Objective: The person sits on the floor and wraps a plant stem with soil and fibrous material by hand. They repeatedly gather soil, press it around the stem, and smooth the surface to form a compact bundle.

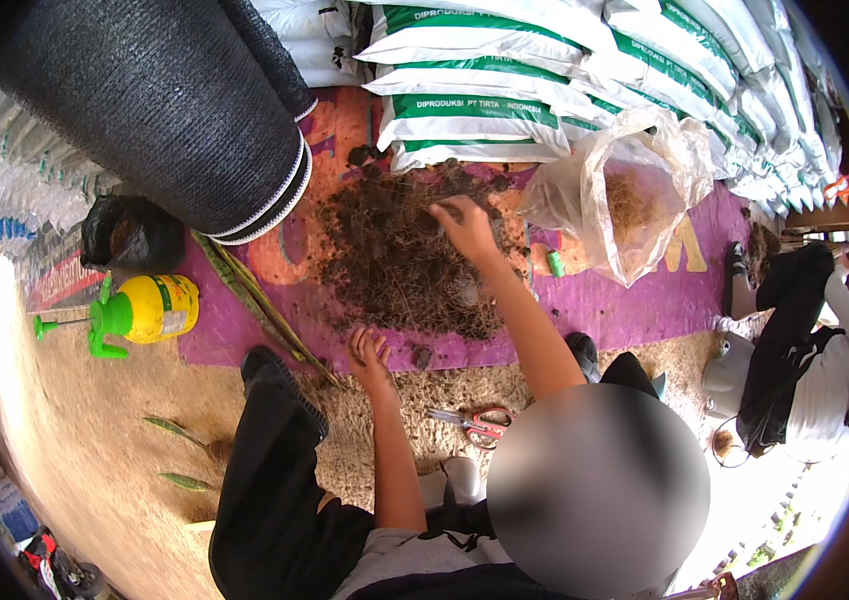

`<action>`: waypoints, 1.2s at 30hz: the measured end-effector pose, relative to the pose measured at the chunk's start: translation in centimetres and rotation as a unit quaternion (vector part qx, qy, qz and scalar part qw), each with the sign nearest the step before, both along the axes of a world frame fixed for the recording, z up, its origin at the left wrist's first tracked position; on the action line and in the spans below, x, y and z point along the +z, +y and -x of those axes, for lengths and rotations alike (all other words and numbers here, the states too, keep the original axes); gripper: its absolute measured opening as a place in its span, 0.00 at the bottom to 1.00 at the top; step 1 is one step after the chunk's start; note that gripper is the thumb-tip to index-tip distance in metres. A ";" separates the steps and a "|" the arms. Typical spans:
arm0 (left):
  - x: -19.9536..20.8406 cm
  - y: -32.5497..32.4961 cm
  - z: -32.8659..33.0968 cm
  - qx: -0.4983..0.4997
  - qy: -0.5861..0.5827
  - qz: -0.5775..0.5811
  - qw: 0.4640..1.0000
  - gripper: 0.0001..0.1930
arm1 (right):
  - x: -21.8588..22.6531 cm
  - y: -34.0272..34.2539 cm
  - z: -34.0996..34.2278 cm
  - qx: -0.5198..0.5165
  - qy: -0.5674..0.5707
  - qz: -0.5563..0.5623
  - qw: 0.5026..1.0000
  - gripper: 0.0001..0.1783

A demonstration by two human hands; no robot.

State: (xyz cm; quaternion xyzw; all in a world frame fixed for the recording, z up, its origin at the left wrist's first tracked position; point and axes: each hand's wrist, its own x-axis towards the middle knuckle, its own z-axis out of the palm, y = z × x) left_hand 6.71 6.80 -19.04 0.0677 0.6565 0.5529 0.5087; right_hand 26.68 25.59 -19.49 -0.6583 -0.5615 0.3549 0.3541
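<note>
A wide heap of dark soil and tangled fibrous roots (384, 250) lies on a purple and orange printed sheet (584, 315). My right hand (466, 228) is over the far right part of the heap, its fingers bent together at the soil; what they pinch is too small to make out. Close to the sheet's near edge, my left hand (370, 358) hovers with loosely curled fingers apart and nothing visible in them. Long green snake plant leaves (249, 295) stretch beside the heap on the left. Red-handled scissors (484, 425) rest on the ground between my arms.
Large black rolls (174, 110) and a yellow-green pump sprayer (159, 308) stand left, near a black bag (129, 235). White-green sacks (474, 100) are stacked behind. A clear plastic bag (609, 195) of brown fibre and a small green cylinder (555, 263) sit right. Another person (794, 330) is far right.
</note>
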 end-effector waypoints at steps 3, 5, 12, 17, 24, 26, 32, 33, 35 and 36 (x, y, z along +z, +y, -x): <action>0.2 0.1 -0.2 -0.005 0.009 -0.001 1.000 0.22 | -1.7 -0.2 -2.7 -0.086 -0.107 -0.062 0.989 0.26; 0.2 0.1 -0.4 -0.009 0.008 -0.003 1.000 0.22 | -3.1 -1.3 -4.3 -0.180 -0.222 -0.091 0.954 0.29; -0.5 -0.1 -0.3 -0.013 0.011 0.005 1.000 0.22 | -3.8 -3.7 -4.9 -0.075 -0.089 0.019 0.993 0.32; -1.0 0.1 -0.1 0.000 0.017 0.009 1.000 0.21 | 0.0 -5.1 -2.9 0.021 -0.147 -0.036 0.988 0.34; -0.7 0.4 0.0 0.004 0.017 0.036 0.999 0.21 | 0.9 -10.4 0.9 0.161 -0.228 0.082 0.957 0.44; -0.3 0.5 0.1 -0.003 0.014 0.022 1.000 0.22 | 0.4 -10.9 0.8 0.095 -0.143 0.021 0.985 0.40; 1.5 1.3 -0.6 -0.054 -0.032 0.002 0.998 0.27 | 0.0 -10.0 -1.4 0.002 0.287 0.135 0.948 0.31; 1.8 1.5 -0.9 -0.077 -0.042 -0.004 0.996 0.28 | 0.1 -9.7 -1.1 -0.019 0.385 0.140 0.912 0.32; 2.6 2.1 -1.6 -0.148 -0.066 -0.050 0.985 0.28 | 0.9 -9.6 -0.5 0.002 0.480 0.147 0.865 0.34; 3.0 2.4 -1.9 -0.187 -0.073 -0.066 0.977 0.29 | 1.4 -9.6 -0.1 0.002 0.518 0.158 0.841 0.34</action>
